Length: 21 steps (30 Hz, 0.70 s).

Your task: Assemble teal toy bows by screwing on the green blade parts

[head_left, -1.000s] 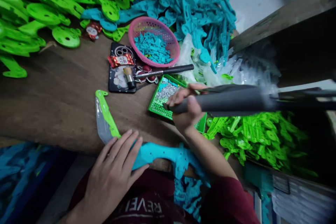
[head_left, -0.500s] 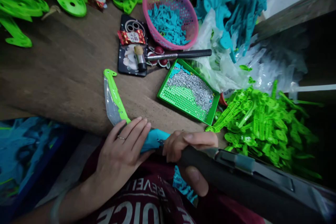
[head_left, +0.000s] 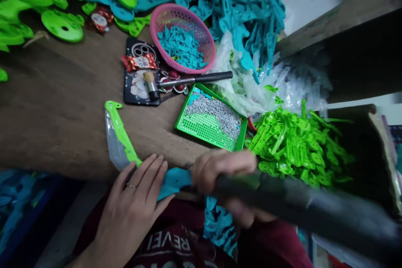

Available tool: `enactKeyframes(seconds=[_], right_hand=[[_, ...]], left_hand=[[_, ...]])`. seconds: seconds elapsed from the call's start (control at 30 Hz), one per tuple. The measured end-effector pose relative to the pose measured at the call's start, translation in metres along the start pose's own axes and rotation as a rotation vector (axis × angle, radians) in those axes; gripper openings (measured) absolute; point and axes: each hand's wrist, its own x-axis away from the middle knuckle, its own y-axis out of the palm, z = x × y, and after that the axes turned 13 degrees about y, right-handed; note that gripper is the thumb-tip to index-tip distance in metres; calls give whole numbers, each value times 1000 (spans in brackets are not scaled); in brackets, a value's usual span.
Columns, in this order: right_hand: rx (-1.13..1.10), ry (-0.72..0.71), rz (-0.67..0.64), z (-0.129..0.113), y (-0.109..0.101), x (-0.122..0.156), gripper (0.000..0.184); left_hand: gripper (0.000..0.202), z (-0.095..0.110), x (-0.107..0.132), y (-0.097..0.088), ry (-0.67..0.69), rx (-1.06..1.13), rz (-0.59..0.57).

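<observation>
Green tray (head_left: 179, 124): is holding a spread of silvery metal bits (head_left: 216, 111) on its perforated floor.
Blue piece (head_left: 174, 179): is lying on the tray's near side, toward the person, partly hidden by both hands.
Left hand (head_left: 133, 205): is resting nearly flat on the blue piece, fingers extended, left of the tray and nearer the person.
Green strip (head_left: 121, 132): is reaching out from under that hand, left of the tray, with a clear panel (head_left: 115, 144) beside it; the hand is hiding any join.
Right hand (head_left: 216, 167): is curling closed around a black tool (head_left: 295, 199), just nearer than the tray; blur is leaving the tip's contact unclear.
Hammer (head_left: 188, 81): is lying just beyond the tray.
</observation>
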Motion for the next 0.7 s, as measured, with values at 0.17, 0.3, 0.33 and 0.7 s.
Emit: enactKeyframes(seconds=[0.17,0.3,0.33,0.7], right_hand=[[-382,-203,615,45,-10,-59,20],[-365,-152,650,70,-4,-73,23],[-357,-149,656,71,-3,-72,24],[-286,-69,696,71,-1,-73,22]], left_hand=[[36,8,-11,8,66,16,-61],[34,9,-13,13,77,41,-81],[34,9,-12,13,69,46,-85],[35,8,-18,13,118,-1,-122]])
